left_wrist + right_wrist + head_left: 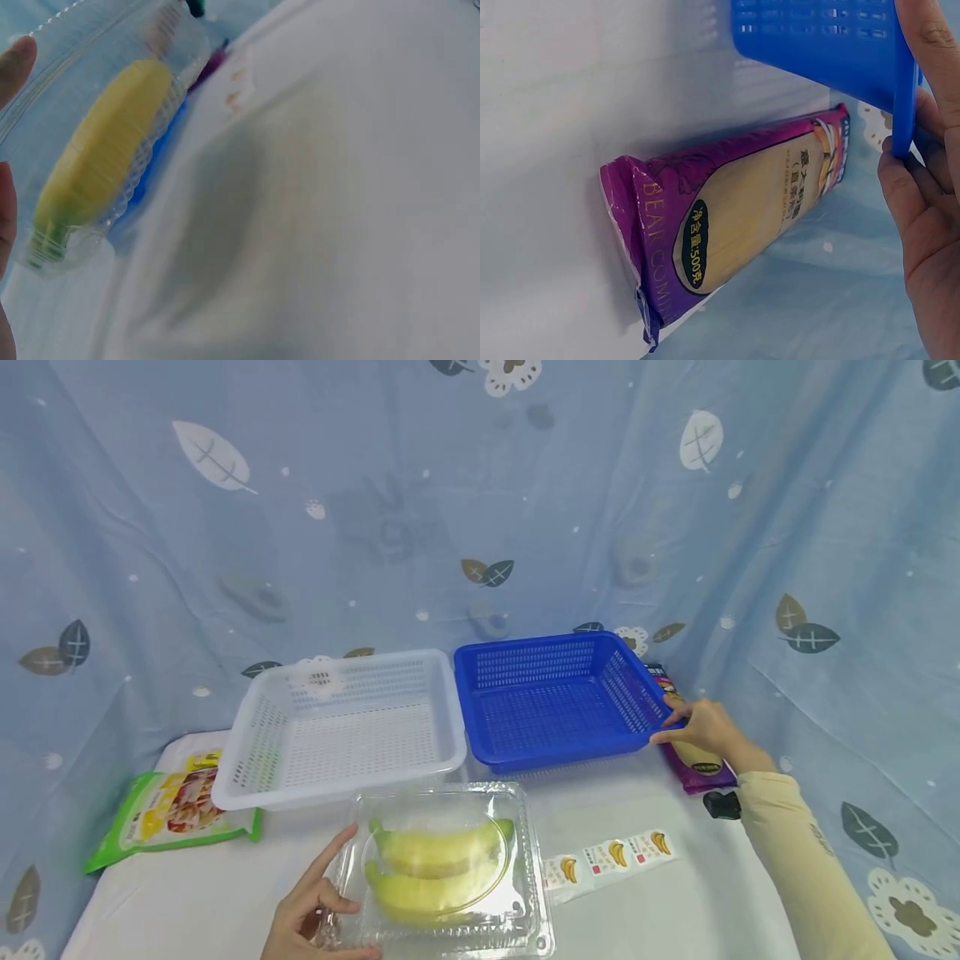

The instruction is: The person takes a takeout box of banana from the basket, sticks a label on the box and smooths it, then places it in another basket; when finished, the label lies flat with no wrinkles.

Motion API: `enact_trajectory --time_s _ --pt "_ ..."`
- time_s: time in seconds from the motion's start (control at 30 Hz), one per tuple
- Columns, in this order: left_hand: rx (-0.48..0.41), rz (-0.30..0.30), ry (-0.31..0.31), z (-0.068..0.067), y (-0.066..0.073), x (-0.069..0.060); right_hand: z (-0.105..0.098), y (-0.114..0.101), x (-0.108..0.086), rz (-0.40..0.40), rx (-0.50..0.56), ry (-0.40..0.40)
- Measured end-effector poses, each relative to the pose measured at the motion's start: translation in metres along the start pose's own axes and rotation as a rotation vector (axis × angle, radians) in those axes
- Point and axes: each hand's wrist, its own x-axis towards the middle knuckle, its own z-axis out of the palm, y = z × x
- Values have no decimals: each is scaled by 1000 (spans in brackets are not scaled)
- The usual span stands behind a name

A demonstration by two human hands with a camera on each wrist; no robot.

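My left hand (309,910) grips the left side of a clear plastic clamshell box (534,881), thumb and fingers spread along its edge. Inside lie two yellow bananas (431,897) with greenish ends; the left wrist view shows one banana (105,146) through the box wall. Over on the right, my right hand (708,729) pinches the rim of a blue plastic basket (558,756) at its front right corner. The right wrist view has the basket's rim (905,82) between thumb and fingers. Below that hand lies a purple pasta packet (742,210).
A white basket (341,793) stands left of the blue one. At far left lies a green food bag (176,802). A strip of banana stickers (615,857) lies right of the box, and a small black object (722,805) beside the right forearm. Patterned blue cloth hangs around the table.
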Motion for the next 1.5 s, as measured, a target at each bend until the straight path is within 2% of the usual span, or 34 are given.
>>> enact_trajectory --time_s 0.07,0.27,0.43,0.57,0.7,0.8,0.87,1.03,1.17,1.27,1.37,1.5 --pt "19 -15 -9 -5 -3 -9 0 -1 1 -4 -1 -5" --pt "91 -132 12 -18 -5 -29 2 -1 5 5 -5 -18" --pt "266 -271 22 -34 -6 -32 -2 0 -1 28 6 -37" --pt "331 -339 -65 -51 -6 -33 -4 -1 -4 62 -9 -53" --pt "341 -518 -207 -66 2 -32 -5 -2 -3 56 -1 -53" --pt "320 -615 -304 -75 6 -29 -5 0 -6 71 -10 -57" --pt "315 -609 -335 -81 8 -28 -4 0 -9 82 -11 -68" --pt "318 -596 -345 -95 10 -27 -2 -3 -7 63 -6 -69" --pt "314 -524 -371 -106 8 -26 -2 -6 -1 47 -3 -46" --pt "346 -460 -379 -111 6 -28 -2 -7 2 56 -1 -44" --pt "374 -443 -365 -111 3 -29 -2 -6 2 57 -4 -44" --pt "378 -478 -341 -109 3 -26 -2 -2 -3 51 -5 -46"
